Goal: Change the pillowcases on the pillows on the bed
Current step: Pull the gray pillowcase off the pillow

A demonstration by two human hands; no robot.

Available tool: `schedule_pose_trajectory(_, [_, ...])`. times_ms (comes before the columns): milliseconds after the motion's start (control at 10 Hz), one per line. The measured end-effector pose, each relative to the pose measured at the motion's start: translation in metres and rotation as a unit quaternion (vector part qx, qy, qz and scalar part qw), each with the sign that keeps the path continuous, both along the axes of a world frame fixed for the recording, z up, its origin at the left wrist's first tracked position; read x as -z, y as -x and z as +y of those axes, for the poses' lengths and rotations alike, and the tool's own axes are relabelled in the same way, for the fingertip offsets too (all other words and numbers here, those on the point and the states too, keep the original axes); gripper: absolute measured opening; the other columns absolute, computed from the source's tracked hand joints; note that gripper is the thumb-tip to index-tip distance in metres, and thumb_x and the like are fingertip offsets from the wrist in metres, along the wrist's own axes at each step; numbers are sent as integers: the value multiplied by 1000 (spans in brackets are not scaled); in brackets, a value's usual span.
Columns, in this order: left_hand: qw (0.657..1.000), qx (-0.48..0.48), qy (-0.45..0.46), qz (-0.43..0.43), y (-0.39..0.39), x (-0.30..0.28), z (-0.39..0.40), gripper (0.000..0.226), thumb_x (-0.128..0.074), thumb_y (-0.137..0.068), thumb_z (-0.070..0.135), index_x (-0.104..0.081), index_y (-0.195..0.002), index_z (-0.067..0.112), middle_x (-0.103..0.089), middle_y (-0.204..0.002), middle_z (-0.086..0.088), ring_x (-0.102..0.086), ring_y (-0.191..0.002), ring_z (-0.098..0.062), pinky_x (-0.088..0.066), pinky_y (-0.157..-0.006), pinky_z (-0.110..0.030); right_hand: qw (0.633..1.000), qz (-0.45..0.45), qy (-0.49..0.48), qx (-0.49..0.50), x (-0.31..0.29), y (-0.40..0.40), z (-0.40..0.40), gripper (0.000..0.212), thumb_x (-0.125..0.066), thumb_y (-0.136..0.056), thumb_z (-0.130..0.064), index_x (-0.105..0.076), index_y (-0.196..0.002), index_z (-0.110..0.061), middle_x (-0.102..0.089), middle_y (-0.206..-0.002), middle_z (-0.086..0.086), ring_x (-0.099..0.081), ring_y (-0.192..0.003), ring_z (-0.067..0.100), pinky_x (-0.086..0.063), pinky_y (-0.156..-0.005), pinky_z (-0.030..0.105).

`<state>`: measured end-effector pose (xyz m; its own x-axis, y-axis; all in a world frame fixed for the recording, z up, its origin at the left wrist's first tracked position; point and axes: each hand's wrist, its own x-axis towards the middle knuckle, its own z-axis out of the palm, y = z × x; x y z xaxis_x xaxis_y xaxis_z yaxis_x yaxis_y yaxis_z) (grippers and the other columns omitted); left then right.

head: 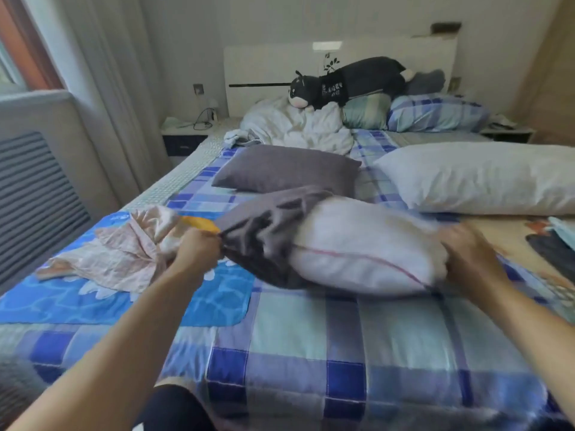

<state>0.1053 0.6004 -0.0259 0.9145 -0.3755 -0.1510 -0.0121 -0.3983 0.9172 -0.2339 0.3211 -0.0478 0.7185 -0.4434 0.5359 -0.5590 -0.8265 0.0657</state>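
A white pillow [367,247] with a thin pink seam lies across the middle of the bed. Its left end sits inside a bunched grey pillowcase [267,228]. My left hand [196,250] grips the grey pillowcase at its left edge. My right hand [469,253] grips the pillow's bare right end. Behind it lies a pillow in a grey case [289,169]. A bare white pillow [485,178] lies at the right.
A crumpled pink checked cloth [124,247] and a blue mat [77,300] lie at the left on the blue plaid bedsheet [311,353]. A white duvet heap [295,126], a black plush toy [348,82] and striped pillows [435,113] sit by the headboard [264,66]. A nightstand [183,132] stands at the left.
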Motion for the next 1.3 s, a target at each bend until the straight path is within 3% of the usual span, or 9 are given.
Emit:
schedule_pose_trajectory(100, [995, 100, -9, 19, 31, 51, -14, 8, -57, -86, 11, -62, -82, 15, -62, -82, -8, -60, -81, -23, -56, -74, -40, 941, 164, -201, 217, 45, 69, -35, 15, -55, -79, -12, -56, -69, -22, -69, -96, 15, -66, -88, 33, -55, -73, 42])
schedule_pose_trajectory(300, [991, 27, 126, -33, 80, 93, -27, 19, -52, -95, 35, -60, -100, 19, -62, -98, -1, -56, -97, -20, -44, -83, -39, 954, -255, -141, 72, 2, 4, 86, 23, -51, -79, -4, -68, -92, -11, -62, -98, 9, -55, -94, 32, -43, -80, 39])
schedule_pose_trajectory(400, [970, 28, 31, -240, 114, 91, -25, 65, -48, -94, 57, -35, -152, 31, -24, -158, -2, -22, -147, -16, -17, -122, -35, 980, -108, -164, -39, 8, -58, 159, 38, -58, -85, -28, -62, -121, -16, -56, -126, 5, -49, -117, 28, -42, -100, 40])
schedule_pose_trajectory(500, [914, 44, -78, -396, 119, 100, -43, 68, -54, -92, 57, -34, -153, 37, -10, -164, -10, -11, -151, -31, -15, -121, -47, 994, 73, -77, 26, 48, -100, 176, 65, -51, -89, -25, -34, -151, -18, -27, -158, 17, -21, -146, 42, -16, -119, 58])
schedule_pose_trajectory(600, [863, 69, -170, -471, 86, 92, -60, 39, -44, -101, 33, -54, -139, 28, -42, -148, -14, -42, -132, -42, -44, -103, -53, 995, 72, -5, 66, 51, -98, 142, 52, -54, -87, -14, -49, -138, -19, -52, -128, 16, -47, -121, 39, -37, -102, 56])
schedule_pose_trajectory(900, [870, -36, -345, -352, -47, 40, -4, 25, -46, -91, 9, -68, -105, 8, -64, -119, -21, -59, -115, -42, -51, -90, -50, 969, -16, 210, 133, -57, -20, -8, 12, -59, -80, 2, -59, -81, -11, -53, -82, 14, -47, -83, 34, -31, -71, 43])
schedule_pose_trajectory(1100, [901, -37, -283, -326, -36, 79, 9, 39, -53, -84, 31, -65, -120, 19, -59, -125, -23, -57, -112, -45, -51, -93, -54, 951, 82, 12, 297, 33, 39, -5, 26, -57, -80, -5, -69, -101, -12, -56, -106, 17, -47, -101, 38, -38, -98, 51])
schedule_pose_trajectory(1200, [943, 0, -74, -325, 52, 56, -41, 34, -52, -97, 34, -64, -124, 18, -54, -130, -20, -48, -121, -40, -39, -107, -49, 990, -99, 37, 93, 22, -5, 37, 36, -51, -75, 0, -66, -107, -3, -56, -118, 22, -50, -106, 43, -39, -96, 50])
schedule_pose_trajectory(1300, [962, 87, -91, -242, 126, 64, -74, 48, -51, -96, 50, -50, -140, 31, -30, -153, -16, -29, -141, -35, -27, -115, -47, 997, -30, 12, -75, 28, -46, 84, 59, -56, -75, -9, -58, -134, -12, -47, -142, 19, -43, -128, 44, -32, -112, 53])
